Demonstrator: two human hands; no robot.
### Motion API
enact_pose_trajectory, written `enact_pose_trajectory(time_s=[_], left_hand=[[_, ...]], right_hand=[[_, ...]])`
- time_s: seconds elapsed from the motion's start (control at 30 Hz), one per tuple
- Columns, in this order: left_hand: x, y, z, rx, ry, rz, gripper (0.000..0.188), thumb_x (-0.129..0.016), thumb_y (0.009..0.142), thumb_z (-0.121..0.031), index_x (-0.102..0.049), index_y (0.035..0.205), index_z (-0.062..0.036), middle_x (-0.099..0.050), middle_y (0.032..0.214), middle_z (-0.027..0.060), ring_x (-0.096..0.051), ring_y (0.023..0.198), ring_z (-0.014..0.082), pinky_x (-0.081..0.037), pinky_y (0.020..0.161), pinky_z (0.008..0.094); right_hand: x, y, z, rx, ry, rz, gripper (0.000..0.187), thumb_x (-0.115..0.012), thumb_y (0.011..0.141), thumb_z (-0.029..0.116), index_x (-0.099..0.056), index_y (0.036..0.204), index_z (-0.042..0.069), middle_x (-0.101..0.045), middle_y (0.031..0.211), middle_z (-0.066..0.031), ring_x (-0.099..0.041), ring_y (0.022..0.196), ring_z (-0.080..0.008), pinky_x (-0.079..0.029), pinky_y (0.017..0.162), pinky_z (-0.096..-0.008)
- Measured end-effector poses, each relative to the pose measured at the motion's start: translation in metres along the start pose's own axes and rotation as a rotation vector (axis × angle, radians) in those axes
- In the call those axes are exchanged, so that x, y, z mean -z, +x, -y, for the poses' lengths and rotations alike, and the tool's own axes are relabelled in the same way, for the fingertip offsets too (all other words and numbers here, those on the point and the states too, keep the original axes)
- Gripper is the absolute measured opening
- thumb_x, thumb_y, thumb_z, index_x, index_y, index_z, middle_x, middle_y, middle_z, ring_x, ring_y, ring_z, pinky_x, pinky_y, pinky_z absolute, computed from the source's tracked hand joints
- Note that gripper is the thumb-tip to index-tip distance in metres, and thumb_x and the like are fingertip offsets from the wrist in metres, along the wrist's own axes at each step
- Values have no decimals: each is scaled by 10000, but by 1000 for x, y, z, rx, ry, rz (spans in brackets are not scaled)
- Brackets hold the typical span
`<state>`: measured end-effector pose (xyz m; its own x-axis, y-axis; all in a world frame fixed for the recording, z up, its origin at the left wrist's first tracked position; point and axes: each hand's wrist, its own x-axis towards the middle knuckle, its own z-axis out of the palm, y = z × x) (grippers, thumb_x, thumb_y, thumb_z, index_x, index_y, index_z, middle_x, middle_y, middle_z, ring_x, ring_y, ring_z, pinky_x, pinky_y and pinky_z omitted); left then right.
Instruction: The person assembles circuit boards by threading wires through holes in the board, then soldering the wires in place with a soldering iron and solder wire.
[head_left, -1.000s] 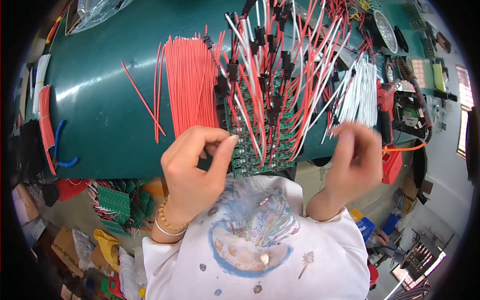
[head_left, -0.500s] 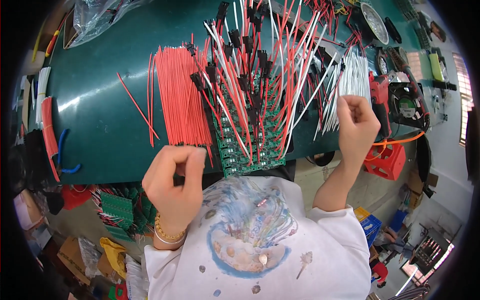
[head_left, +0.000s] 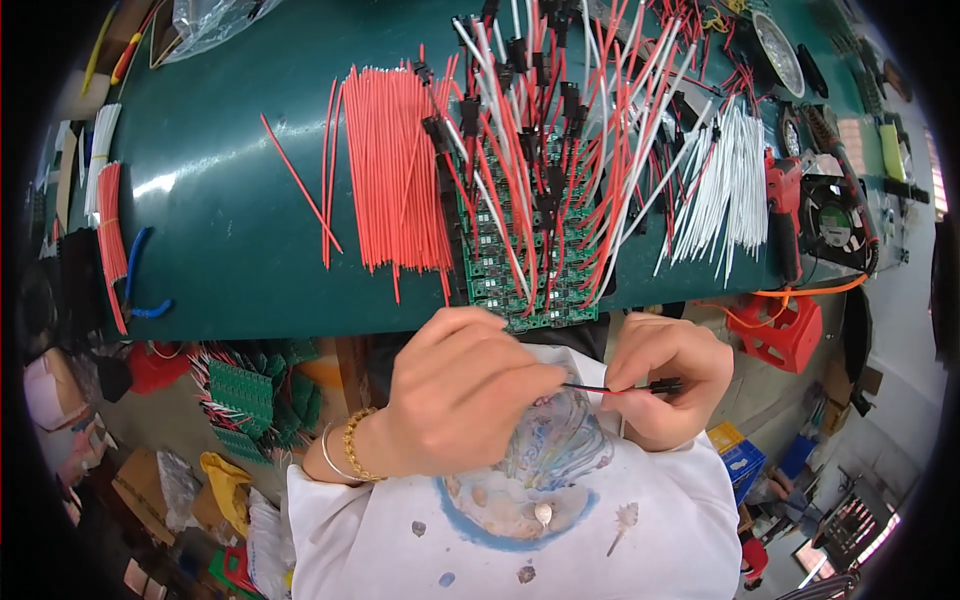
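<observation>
In front of my chest, my left hand and my right hand are close together, both with fingers closed. Between them runs a short connector lead with a black and a red wire. My right fingers pinch the wires, and its black plug shows against that palm. The left fingertips close on the lead's other end, which they hide. Just beyond, at the table's near edge, lies a panel of green circuit boards, with many red and white wires and black connectors standing up from it.
A stack of loose red wires lies left of the boards, and white wires lie to the right. Farther right are a red-handled tool and a black fan. Blue-handled pliers rest at the left. A red stool stands below.
My hands have come together from apart, the left moving right, the right moving down and toward me. A connector lead now shows between them. The view has shifted slightly.
</observation>
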<state>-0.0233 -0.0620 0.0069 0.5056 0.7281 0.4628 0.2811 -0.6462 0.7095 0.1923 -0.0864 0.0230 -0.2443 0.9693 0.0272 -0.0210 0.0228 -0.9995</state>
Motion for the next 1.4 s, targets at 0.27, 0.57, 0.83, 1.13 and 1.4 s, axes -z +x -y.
enact_pose_trajectory(time_s=[0.27, 0.57, 0.83, 1.13, 1.4], left_hand=[[1, -23, 4, 240, -318, -228, 225, -723, 611, 66, -692, 822, -5, -644, 693, 65, -616, 594, 210, -512, 623, 343], [14, -26, 25, 36, 12, -160, 289, -689, 552, 9, -692, 840, -20, -637, 763, 42, -560, 577, 161, -392, 522, 277], [6, -27, 40, 20, 126, -199, 292, -672, 581, 29, -687, 870, -12, -666, 803, 69, -578, 578, 164, -416, 527, 273], [3, -26, 42, 70, 75, -208, 302, -696, 562, 63, -689, 854, -9, -668, 801, 75, -599, 602, 186, -428, 538, 283], [3, -25, 39, 118, 82, -231, 262, -715, 589, 58, -688, 840, -10, -666, 778, 75, -611, 614, 194, -429, 541, 291]], right_hand=[[-40, 22, -19, 134, -6, 51, 164, -758, 702, 5, -642, 812, -28, -649, 827, -134, -602, 678, -200, -456, 548, -274], [-45, 28, -30, 680, -644, 22, 299, -742, 655, 5, -596, 913, -26, -663, 784, -127, -548, 500, -168, -408, 419, -255], [-42, 32, -40, 680, -829, -30, 294, -726, 656, 5, -594, 916, -35, -674, 812, -135, -570, 529, -181, -425, 427, -256], [-42, 37, -41, 644, -800, -52, 251, -697, 651, -18, -597, 882, -30, -663, 773, -127, -578, 530, -196, -448, 440, -263], [-45, 39, -39, 638, -806, -83, 252, -703, 656, -21, -599, 885, -25, -658, 761, -117, -569, 519, -180, -439, 435, -263]])
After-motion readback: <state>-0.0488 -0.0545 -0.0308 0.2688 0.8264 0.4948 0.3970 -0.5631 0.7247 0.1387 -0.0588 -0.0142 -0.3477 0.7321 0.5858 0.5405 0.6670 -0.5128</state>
